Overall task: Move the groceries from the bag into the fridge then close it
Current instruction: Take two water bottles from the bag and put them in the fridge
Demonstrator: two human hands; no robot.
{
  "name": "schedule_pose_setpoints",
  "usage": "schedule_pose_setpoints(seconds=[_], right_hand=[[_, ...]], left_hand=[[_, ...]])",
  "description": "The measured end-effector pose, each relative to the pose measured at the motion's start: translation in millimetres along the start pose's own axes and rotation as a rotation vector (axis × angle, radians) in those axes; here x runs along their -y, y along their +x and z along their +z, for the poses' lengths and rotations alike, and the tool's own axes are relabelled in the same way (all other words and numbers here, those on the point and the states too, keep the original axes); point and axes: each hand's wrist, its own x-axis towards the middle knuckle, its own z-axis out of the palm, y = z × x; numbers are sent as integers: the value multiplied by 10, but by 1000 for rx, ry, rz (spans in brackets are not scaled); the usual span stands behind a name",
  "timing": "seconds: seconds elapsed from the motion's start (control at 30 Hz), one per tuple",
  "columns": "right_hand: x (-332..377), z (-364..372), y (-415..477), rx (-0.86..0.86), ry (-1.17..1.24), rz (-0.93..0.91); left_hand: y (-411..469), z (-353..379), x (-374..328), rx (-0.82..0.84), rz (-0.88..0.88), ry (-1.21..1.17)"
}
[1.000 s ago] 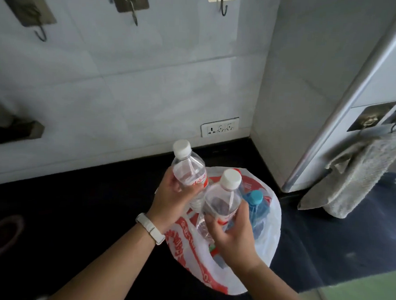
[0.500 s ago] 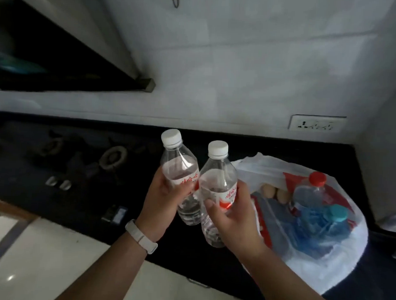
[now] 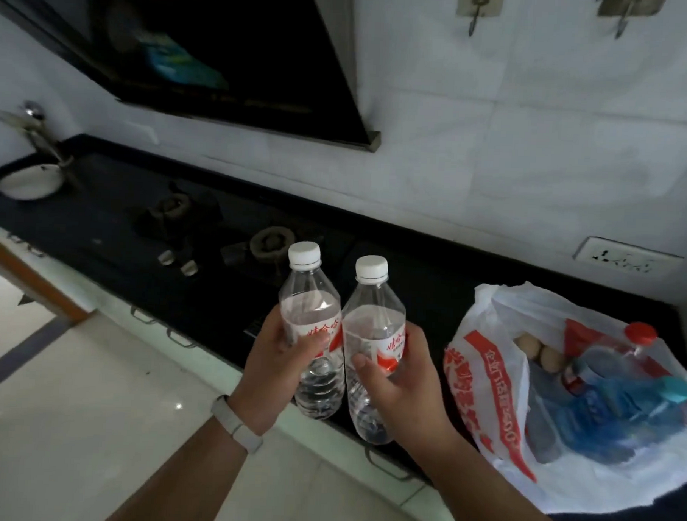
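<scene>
Worktop [image 3: 432, 272] of black stone is running along a white tiled wall [image 3: 496, 149], carrying a gas hob [image 3: 272, 241] under a dark range hood [image 3: 224, 58] and a sink [image 3: 30, 181] at the far left. Pale floor [image 3: 72, 406] is showing near left. At the right a white-and-red plastic bag [image 3: 486, 384] is lying open on the worktop, holding eggs [image 3: 527, 343], a red-capped bottle [image 3: 641, 332] and a blue bottle [image 3: 623, 406]. Left of the bag, above the near edge, the left hand [image 3: 274, 367] is gripping one water bottle [image 3: 312, 318] and the right hand [image 3: 403, 385] another water bottle [image 3: 374, 328], fingers [image 3: 363, 365] curling round the labels, both upright and touching.

black counter [image 3: 424, 271] bears plastic bag [image 3: 483, 369] and stove [image 3: 170, 229].
</scene>
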Motion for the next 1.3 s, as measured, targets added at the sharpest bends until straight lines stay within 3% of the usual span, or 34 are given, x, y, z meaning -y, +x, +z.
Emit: schedule_pose_setpoints(seconds=[0.27,0.57,0.77,1.0,1.3], right_hand=[[78,1187,-430,98,-51,19],[157,2760,-755,365,-192,-77],[359,3621,-868,598,-272,-165],[334,4662,-854,881,-191,-173],[296,5880,-265,1191,-120,-207]], left_hand=[[-655,-1293,57,-173,20,-46],[-1731,-2789,205,-572,-6,-75],[-2360,-3394,138,-849,18,-102],[-2945,-4020,164,-1147,-31,53],[-2797,-4686,65,-1453,-106,148]])
